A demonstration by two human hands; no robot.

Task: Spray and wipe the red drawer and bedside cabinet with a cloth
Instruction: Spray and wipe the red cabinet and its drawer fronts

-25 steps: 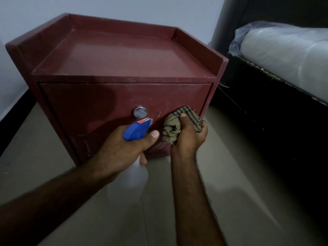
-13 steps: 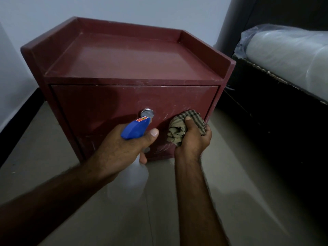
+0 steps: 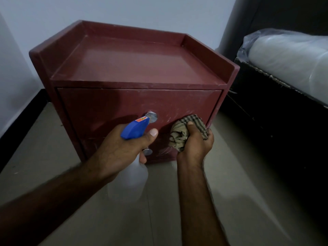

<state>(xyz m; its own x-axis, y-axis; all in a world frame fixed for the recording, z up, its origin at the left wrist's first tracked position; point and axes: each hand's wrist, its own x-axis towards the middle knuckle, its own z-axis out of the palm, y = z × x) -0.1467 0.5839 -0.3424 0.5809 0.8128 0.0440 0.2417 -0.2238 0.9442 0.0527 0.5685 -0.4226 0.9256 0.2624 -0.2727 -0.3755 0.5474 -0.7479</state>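
A red bedside cabinet [image 3: 134,64] stands on the floor with a raised rim round its top. Its red drawer front [image 3: 106,105] carries a round metal knob [image 3: 151,115]; a second knob [image 3: 147,151] shows lower down. My left hand [image 3: 120,150] grips a spray bottle [image 3: 134,128] with a blue head and a clear body, its nozzle pointing at the drawer near the upper knob. My right hand [image 3: 197,142] holds a bunched checked cloth [image 3: 184,130] against the drawer's lower right part.
A dark bed frame [image 3: 276,110] with a plastic-wrapped mattress [image 3: 291,55] stands close on the right. A pale wall with a black skirting [image 3: 19,118] runs along the left. Tiled floor [image 3: 248,192] lies in front of the cabinet.
The view has shifted, so the cabinet sits lower and further right in frame. Both hands keep their grips; the cloth stays on the drawer's lower right.
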